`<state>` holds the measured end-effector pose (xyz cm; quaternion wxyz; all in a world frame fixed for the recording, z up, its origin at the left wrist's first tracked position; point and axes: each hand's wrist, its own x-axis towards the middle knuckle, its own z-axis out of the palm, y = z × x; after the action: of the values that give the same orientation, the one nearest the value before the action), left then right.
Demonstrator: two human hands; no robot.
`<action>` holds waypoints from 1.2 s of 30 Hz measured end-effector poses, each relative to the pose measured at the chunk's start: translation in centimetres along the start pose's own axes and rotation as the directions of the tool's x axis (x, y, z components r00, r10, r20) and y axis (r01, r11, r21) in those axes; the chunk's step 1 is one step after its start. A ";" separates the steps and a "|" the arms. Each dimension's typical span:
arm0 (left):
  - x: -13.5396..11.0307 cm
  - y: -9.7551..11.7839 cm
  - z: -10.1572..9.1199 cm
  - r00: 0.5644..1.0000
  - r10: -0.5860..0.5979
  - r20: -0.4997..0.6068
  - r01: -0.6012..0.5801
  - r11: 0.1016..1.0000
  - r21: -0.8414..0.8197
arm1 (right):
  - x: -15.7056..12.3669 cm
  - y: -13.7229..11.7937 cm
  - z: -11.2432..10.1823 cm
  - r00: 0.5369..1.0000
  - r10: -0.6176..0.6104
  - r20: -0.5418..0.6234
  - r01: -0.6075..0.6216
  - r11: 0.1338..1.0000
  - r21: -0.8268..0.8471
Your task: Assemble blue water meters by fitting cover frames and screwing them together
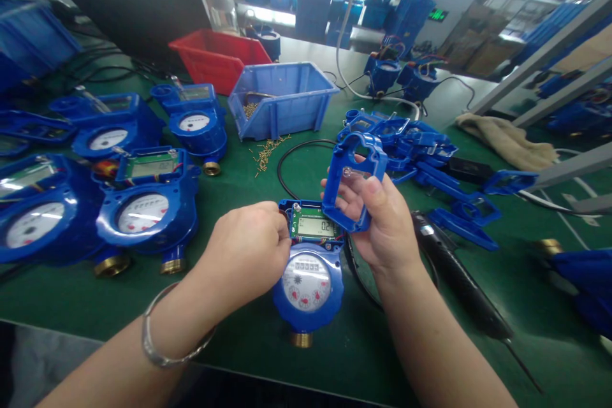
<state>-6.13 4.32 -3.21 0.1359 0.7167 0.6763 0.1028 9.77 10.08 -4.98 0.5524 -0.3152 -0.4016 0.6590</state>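
A blue water meter (310, 280) with a white dial and a small lit display stands on the green mat in front of me. My left hand (246, 248) is closed against the meter's upper left corner, its fingertips hidden. My right hand (377, 213) grips a blue plastic cover frame (351, 178) with a clear window, held tilted just above the display. A metal bangle sits on my left wrist.
Several more blue meters (143, 210) lie at the left. A blue bin (282, 99) with brass screws and a red bin (217, 57) stand behind. A pile of blue covers (421, 153) and a black electric screwdriver (459, 280) lie at the right.
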 end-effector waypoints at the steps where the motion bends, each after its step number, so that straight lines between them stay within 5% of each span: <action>1: 0.1 0.2 0.1 1.000 0.001 -0.011 0.000 1.000 0.014 | 0.0 0.0 0.0 1.000 -0.003 0.005 0.003 1.000 -0.010; 11: -0.2 -0.7 0.0 0.979 0.202 0.003 -0.201 0.975 -0.095 | -0.1 -0.1 -0.2 1.000 0.006 0.003 -0.006 0.999 -0.033; 19: 0.1 -1.3 1.4 0.974 -0.156 -0.163 0.082 0.919 -0.385 | -0.3 -0.3 -0.4 1.000 0.017 -0.024 -0.018 0.999 -0.040; 24: -0.5 -1.7 2.2 0.965 -0.203 -0.169 0.103 0.880 -0.464 | -0.3 -0.4 -0.3 1.000 0.021 -0.005 -0.022 0.999 -0.042; 31: -0.9 -1.2 1.9 0.939 0.030 -0.342 -0.080 0.988 -0.134 | -0.3 -0.1 -0.2 1.000 0.007 -0.018 -0.008 0.998 -0.062; 36: -0.9 -0.8 2.4 0.859 0.216 -0.464 -0.201 0.976 0.082 | -0.4 0.2 0.1 0.999 -0.022 -0.026 0.021 0.999 -0.039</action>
<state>-6.18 3.33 -5.72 -0.0551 0.7410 0.6090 0.2774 9.63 9.67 -5.11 0.5585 -0.3300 -0.4104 0.6409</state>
